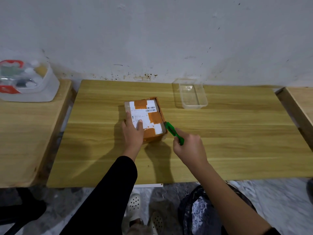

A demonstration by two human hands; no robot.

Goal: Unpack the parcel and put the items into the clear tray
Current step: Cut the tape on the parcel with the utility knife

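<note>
Right hand point(189, 146) closed around green cutter point(172, 132), tip at the right top edge of parcel point(145, 119). Left hand point(133, 131) flat and open on the lid, pressing, gripping nothing. Risk: a slip toward those fingers, or too deep a cut into the contents. Taped cardboard, glossy labels, smooth wooden table point(237, 141). Farther right, clear tray point(193, 94): thin plastic, rounded corners, nothing inside.

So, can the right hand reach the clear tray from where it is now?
Probably yes: the right hand holds a green cutter, but bare table lies between it and the clear tray.
</note>
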